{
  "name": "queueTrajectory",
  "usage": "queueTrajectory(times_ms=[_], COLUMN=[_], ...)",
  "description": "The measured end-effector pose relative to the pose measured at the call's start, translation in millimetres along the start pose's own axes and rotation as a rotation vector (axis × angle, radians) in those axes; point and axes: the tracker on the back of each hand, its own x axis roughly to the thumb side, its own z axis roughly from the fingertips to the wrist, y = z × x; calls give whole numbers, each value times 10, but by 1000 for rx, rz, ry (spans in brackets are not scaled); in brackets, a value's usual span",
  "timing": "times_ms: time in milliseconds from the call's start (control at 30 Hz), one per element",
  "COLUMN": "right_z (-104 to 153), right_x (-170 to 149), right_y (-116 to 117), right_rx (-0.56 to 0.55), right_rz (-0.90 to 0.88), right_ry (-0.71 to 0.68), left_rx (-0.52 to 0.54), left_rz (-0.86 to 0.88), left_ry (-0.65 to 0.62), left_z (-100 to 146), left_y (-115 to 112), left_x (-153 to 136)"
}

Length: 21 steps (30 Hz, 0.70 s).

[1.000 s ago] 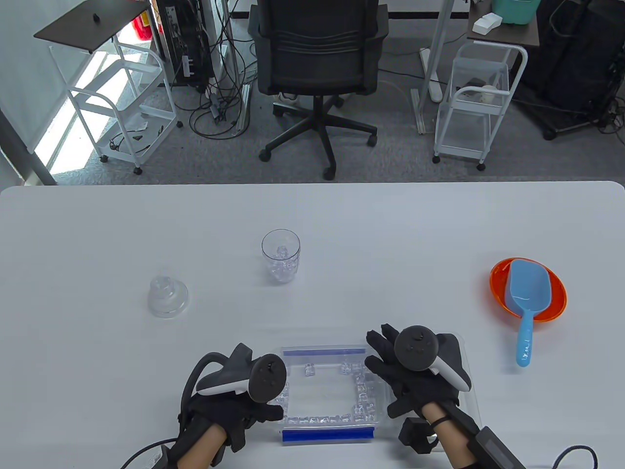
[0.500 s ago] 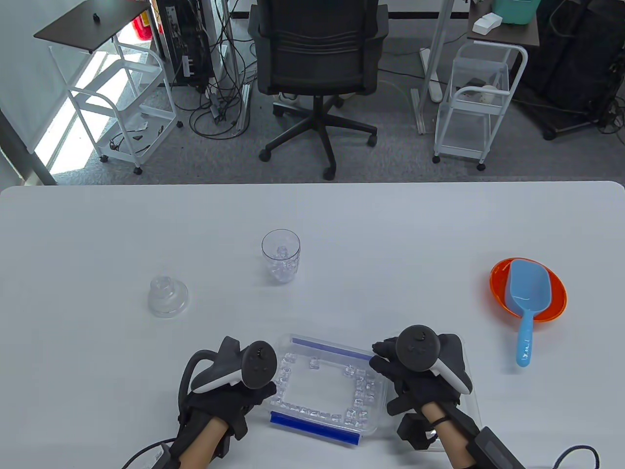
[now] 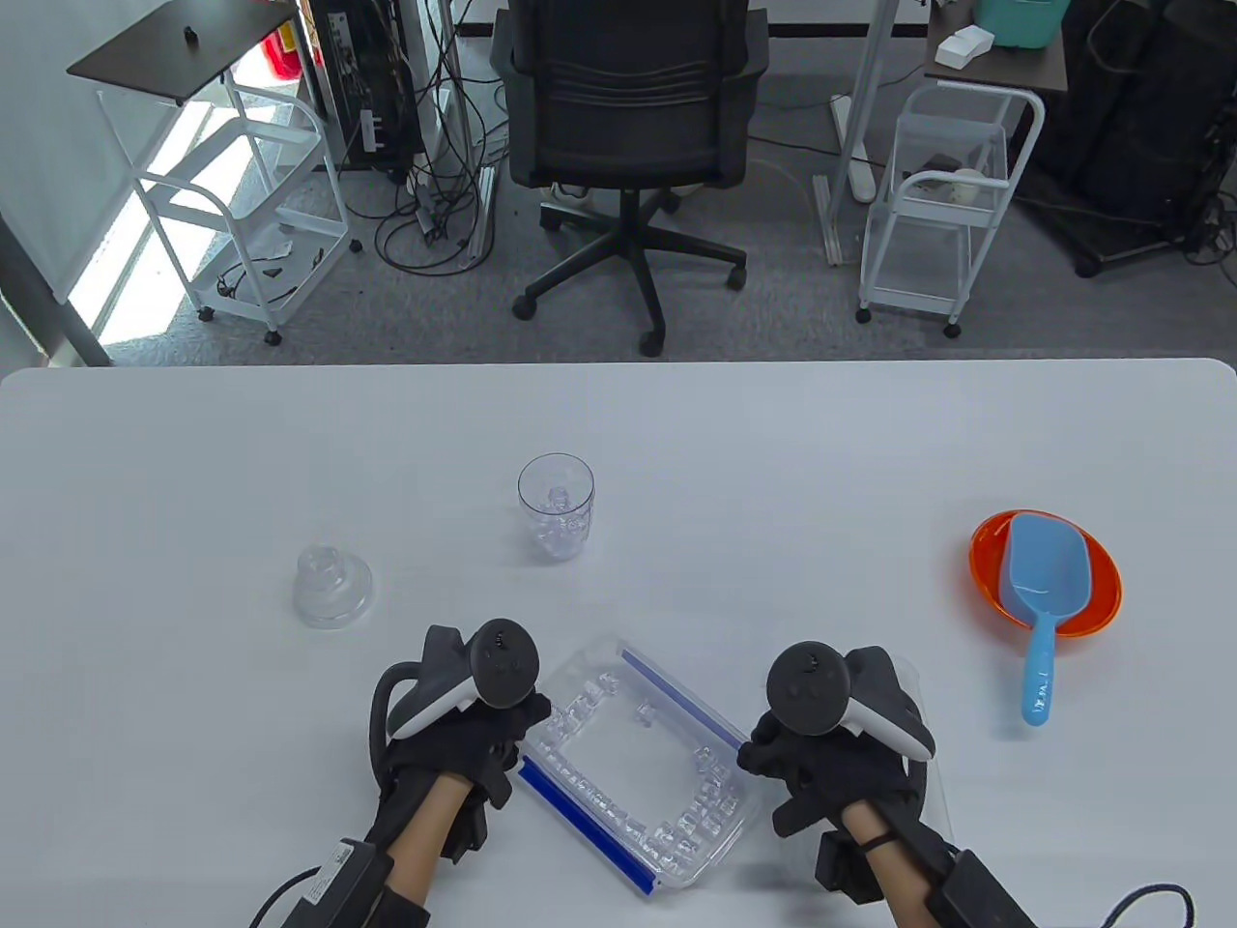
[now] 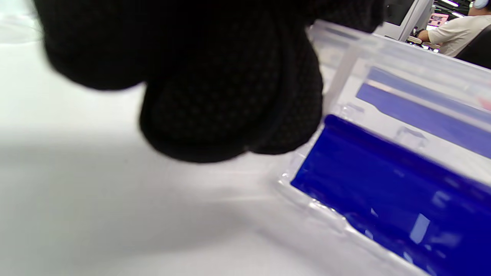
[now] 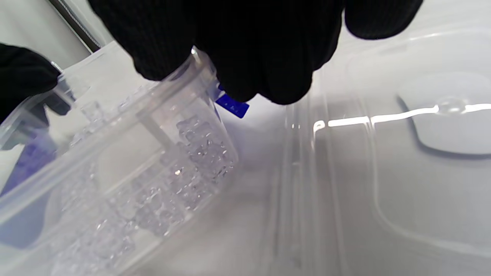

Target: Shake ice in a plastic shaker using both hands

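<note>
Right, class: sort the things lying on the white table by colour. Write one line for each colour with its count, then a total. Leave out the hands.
Clear: 4 – shaker cup, domed shaker lid, ice container, flat container lid
Orange: 1 – bowl
Light blue: 1 – scoop
Total: 6

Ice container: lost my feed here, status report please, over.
Both hands, left and right, grip the ice container, turned askew on the table. Shaker cup open, its lid apart. Nothing in the way.
</note>
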Motion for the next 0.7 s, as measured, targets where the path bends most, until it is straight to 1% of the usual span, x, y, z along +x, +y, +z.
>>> queueTrajectory(times_ms=[67,167,367,500,700], right_z=[-11,-24,-18,-23,-25], right_x=[7,26,83,156,241], right_y=[28,67,135,195,255], right_rx=[101,157,183,229,262], right_rz=[-17,-34,-22,-4,24], right_ry=[-20,-46,-105,-145,-177], left_rx=[-9,-28,-11,-2,2], left_rz=[1,-33,-144,-227,-248], left_ry=[13,25,37,38,39], left_z=[-82,-213,-433,-552,-667], left_y=[26,75,166,209,236], left_x=[20,79,245,379,487])
